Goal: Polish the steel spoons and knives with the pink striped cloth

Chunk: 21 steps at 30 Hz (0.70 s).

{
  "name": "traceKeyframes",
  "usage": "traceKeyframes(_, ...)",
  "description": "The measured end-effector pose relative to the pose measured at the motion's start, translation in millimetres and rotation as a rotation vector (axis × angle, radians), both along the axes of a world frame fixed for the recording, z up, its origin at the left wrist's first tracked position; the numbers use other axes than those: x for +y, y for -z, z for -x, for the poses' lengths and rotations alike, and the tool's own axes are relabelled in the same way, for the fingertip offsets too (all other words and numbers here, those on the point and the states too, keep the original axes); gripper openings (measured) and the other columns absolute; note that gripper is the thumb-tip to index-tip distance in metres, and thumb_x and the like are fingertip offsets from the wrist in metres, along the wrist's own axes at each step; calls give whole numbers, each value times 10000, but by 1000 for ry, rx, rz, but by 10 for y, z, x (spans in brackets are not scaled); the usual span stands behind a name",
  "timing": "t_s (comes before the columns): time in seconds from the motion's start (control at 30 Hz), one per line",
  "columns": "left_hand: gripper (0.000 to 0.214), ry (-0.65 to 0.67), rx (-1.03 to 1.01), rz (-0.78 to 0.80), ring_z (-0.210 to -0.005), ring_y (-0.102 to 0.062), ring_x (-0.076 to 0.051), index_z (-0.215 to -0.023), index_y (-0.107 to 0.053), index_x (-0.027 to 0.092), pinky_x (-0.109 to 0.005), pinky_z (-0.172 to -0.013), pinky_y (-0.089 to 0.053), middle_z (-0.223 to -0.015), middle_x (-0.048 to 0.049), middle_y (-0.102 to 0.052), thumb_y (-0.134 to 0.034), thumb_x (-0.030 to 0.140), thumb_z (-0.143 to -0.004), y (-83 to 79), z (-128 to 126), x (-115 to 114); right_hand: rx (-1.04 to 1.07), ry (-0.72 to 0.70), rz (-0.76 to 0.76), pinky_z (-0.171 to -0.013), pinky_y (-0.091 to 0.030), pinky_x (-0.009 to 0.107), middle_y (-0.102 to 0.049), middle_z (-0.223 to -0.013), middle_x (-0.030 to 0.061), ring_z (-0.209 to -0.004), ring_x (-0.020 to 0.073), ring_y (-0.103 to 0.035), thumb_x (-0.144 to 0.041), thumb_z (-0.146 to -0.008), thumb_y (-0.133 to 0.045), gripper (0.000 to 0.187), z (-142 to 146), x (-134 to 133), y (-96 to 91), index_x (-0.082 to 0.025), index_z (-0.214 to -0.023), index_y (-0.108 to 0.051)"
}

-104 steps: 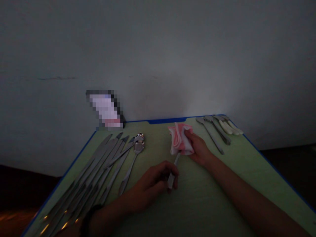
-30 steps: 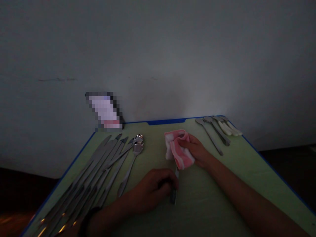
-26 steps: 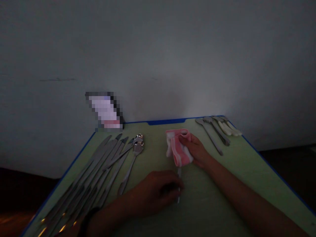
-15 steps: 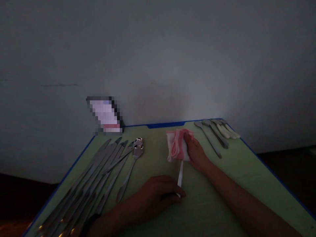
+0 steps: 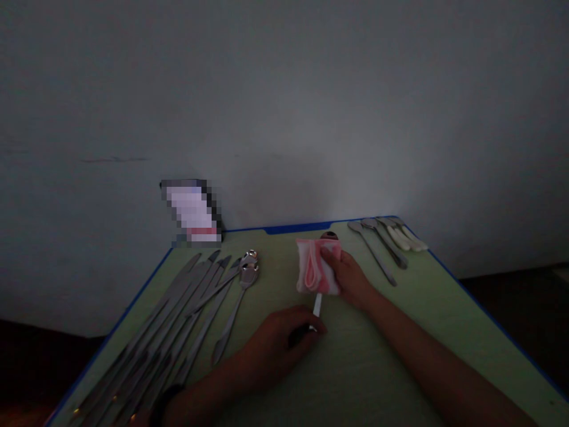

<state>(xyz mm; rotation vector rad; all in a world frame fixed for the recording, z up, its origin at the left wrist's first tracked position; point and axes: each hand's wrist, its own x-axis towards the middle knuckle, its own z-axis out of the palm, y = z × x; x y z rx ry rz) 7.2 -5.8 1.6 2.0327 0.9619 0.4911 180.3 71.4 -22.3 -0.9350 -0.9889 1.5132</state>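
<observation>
Dim light on my feed. L hand is curled shut on the near end of a white-handled utensil, holding it low over the green table top, approx centre. R hand grips a pink cloth bunched around the utensil's far part. A dark tip pokes out past the cloth on the far side; can't tell what kind of head it is. Left side: a fanned row of knives w/ two spoons just beside them. Far right corner: a small group of spoons, some w/ pale handles, well apart from both hands. A blurred-out object sits at the far left corner by the wall.
</observation>
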Motion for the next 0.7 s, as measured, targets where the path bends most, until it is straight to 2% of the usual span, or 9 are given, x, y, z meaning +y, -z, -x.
traceKeyframes(0.17, 234, -105, 11, -98, -724, -537, -143, -851, -629, 181, -239, -663, -406, -788, -15, -585, -426, 88, -777, 3, 36, 18, 217, 81, 98, -650, -481, 281, -677, -774, 11, -649, 145, -595, -394, -655, -708, 323, -4, 31, -20, -189, -886, -612)
traceKeyframes(0.27, 215, -32, -10, -133, -688, -536, -140, -715, -622, 165, -230, -638, -392, -706, -9, -554, -426, 81, -741, -31, 73, 33, 279, 179, 139, -653, -488, 289, -678, -766, 9, -653, 148, -602, -384, -656, -707, 290, 11, 39, -29, -192, -851, -609)
traceKeyframes(0.37, 207, 63, -20, -147, -658, -533, -125, -682, -614, 152, -215, -620, -381, -688, -7, -550, -436, 83, -763, -65, 83, 20, 275, 229, 139, -662, -488, 288, -676, -749, 9, -657, 146, -603, -393, -666, -699, 264, 23, 39, -32, -190, -812, -614)
traceKeyframes(0.53, 189, 81, -3, -164, -694, -538, -122, -811, -620, 171, -211, -644, -398, -774, -15, -566, -452, 83, -809, -89, 65, -29, 207, 200, 95, -616, -477, 277, -665, -710, 1, -604, 134, -584, -435, -684, -678, 292, 14, 37, -12, -182, -818, -621)
traceKeyframes(0.7, 207, 171, -21, -152, -874, -565, -158, -1036, -630, 224, -258, -786, -433, -933, -44, -619, -484, 203, -890, -81, 54, -25, 203, 152, 112, -560, -457, 252, -650, -664, 1, -566, 123, -561, -434, -681, -682, 291, -6, 13, -23, -166, -779, -621)
